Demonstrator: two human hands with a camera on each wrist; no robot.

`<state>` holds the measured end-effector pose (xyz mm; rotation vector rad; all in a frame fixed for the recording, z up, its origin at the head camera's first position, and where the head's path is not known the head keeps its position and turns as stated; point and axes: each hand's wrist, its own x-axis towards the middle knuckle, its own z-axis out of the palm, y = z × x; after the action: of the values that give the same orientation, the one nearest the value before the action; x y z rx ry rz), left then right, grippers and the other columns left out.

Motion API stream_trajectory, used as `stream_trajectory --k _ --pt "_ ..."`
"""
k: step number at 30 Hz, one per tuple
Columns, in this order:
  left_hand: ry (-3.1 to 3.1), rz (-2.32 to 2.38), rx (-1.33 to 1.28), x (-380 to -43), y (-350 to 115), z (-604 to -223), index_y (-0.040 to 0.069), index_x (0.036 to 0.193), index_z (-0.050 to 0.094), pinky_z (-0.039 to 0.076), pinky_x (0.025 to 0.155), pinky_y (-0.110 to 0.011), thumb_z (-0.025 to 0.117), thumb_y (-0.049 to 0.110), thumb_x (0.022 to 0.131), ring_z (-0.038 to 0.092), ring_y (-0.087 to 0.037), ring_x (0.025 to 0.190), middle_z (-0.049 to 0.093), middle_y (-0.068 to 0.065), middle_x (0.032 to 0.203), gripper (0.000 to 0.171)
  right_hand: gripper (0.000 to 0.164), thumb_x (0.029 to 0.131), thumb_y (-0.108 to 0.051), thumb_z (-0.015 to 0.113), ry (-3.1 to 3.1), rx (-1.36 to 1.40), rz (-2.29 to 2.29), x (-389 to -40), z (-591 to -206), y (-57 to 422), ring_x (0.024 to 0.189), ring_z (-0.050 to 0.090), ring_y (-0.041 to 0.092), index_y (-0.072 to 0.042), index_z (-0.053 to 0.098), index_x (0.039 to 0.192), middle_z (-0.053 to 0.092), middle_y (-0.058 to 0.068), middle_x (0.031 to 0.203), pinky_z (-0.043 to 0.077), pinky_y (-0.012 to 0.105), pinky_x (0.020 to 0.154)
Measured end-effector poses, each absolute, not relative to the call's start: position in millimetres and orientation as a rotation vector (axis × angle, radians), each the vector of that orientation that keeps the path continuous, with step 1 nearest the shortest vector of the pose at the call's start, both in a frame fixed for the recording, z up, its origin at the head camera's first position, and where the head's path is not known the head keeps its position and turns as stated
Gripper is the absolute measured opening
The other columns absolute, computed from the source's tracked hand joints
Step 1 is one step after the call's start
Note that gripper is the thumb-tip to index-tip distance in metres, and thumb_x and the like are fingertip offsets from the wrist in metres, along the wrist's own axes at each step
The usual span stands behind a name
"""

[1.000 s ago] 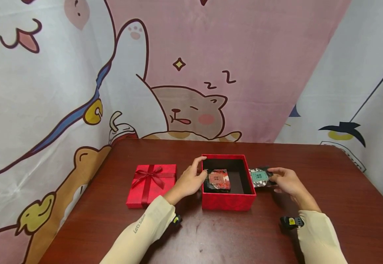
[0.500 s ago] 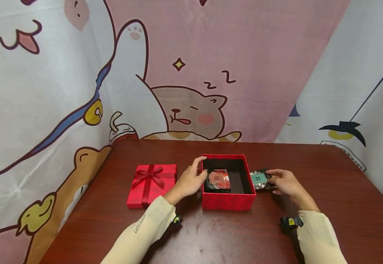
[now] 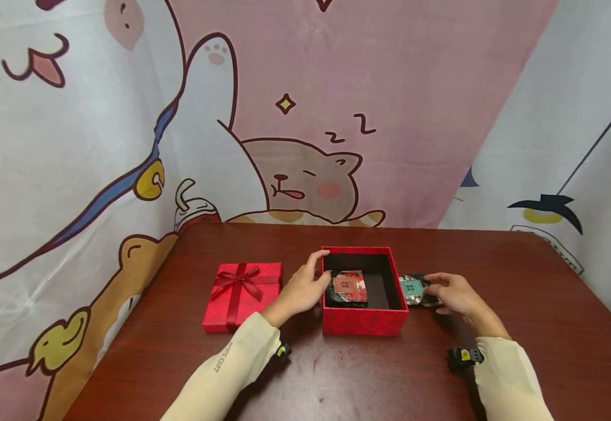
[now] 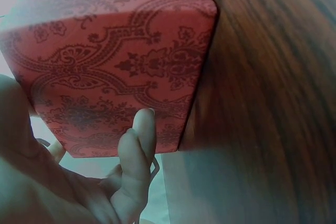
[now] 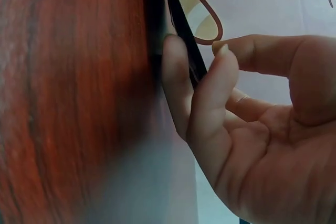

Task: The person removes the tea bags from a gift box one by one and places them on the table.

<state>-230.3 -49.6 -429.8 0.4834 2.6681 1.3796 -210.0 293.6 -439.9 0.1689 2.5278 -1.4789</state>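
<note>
In the head view, the open red gift box (image 3: 364,323) stands mid-table. My left hand (image 3: 301,291) holds its left side, with the thumb over the rim. The left wrist view shows fingers (image 4: 137,156) against the patterned outer wall (image 4: 105,72). Inside the box lies a packet with a red label (image 3: 348,285). Right of the box, my right hand (image 3: 455,295) grips the near right end of a flat black-and-white packet with a green label (image 3: 412,287). The packet's dark edge (image 5: 184,30) runs between the fingers in the right wrist view.
The red box lid (image 3: 249,292), tied with a ribbon bow, lies left of the box. All of it rests on a brown wooden table (image 3: 337,380). A cartoon-printed cloth (image 3: 416,117) hangs behind the table's far edge.
The green-labelled packet has shifted slightly toward the near side along with my right hand. My left hand, the box and the red-labelled packet have stayed in place.
</note>
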Motion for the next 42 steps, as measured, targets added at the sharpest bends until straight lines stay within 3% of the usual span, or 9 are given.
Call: stream_trajectory --k 7,11,14,21,30,42 --pt "2.687 1.373 0.476 -230.4 -49.7 -431.6 0.030 0.149 0.036 0.042 0.070 -0.038 0.050 0.030 0.099 0.053 -0.019 0.080 0.054 -0.006 0.098 0.052 0.050 0.098 -0.017 0.054 2.538 0.181 -1.401 -207.3 -436.0 296.0 0.074 0.068 0.018 0.009 0.044 0.139 0.061 0.021 0.109 0.053 0.036 0.059" --pt "2.713 1.368 0.491 -230.6 -48.8 -431.8 0.028 0.148 0.037 0.042 0.065 -0.037 0.050 0.028 0.098 0.052 -0.017 0.072 0.055 -0.006 0.088 0.052 0.050 0.099 -0.017 0.052 2.532 0.161 -1.407 -205.2 -432.9 296.5 0.078 0.071 0.019 0.009 0.042 0.141 0.065 0.019 0.106 0.049 0.031 0.054" --pt "2.726 1.361 0.499 -230.8 -48.2 -431.6 0.027 0.148 0.038 0.042 0.061 -0.036 0.050 0.028 0.097 0.052 -0.017 0.065 0.055 -0.006 0.081 0.052 0.050 0.100 -0.015 0.050 2.532 0.123 -1.411 -203.3 -430.5 296.0 0.081 0.073 0.022 0.010 0.040 0.142 0.065 0.023 0.109 0.047 0.029 0.050" --pt "2.722 1.351 0.477 -232.0 -48.3 -433.8 0.030 0.148 0.037 0.043 0.067 -0.036 0.050 0.031 0.098 0.053 -0.018 0.077 0.055 -0.005 0.087 0.052 0.050 0.101 -0.017 0.051 2.559 0.135 -1.378 -200.7 -426.2 293.5 0.083 0.074 0.026 0.010 0.041 0.141 0.059 0.032 0.120 0.047 0.029 0.049" --pt "2.713 1.360 0.482 -231.7 -48.3 -432.7 0.029 0.148 0.037 0.043 0.068 -0.037 0.050 0.031 0.098 0.053 -0.019 0.079 0.054 -0.006 0.088 0.052 0.051 0.100 -0.020 0.054 2.592 0.168 -1.327 -201.0 -422.8 294.8 0.081 0.072 0.025 0.010 0.043 0.140 0.062 0.030 0.115 0.052 0.034 0.055" --pt "2.708 1.367 0.467 -230.0 -48.4 -430.8 0.030 0.148 0.037 0.043 0.069 -0.038 0.050 0.031 0.099 0.053 -0.019 0.080 0.053 -0.006 0.090 0.052 0.053 0.101 -0.023 0.053 2.600 0.187 -1.283 -201.8 -421.4 295.5 0.090 0.071 0.031 0.011 0.041 0.140 0.056 0.034 0.127 0.056 0.040 0.068"
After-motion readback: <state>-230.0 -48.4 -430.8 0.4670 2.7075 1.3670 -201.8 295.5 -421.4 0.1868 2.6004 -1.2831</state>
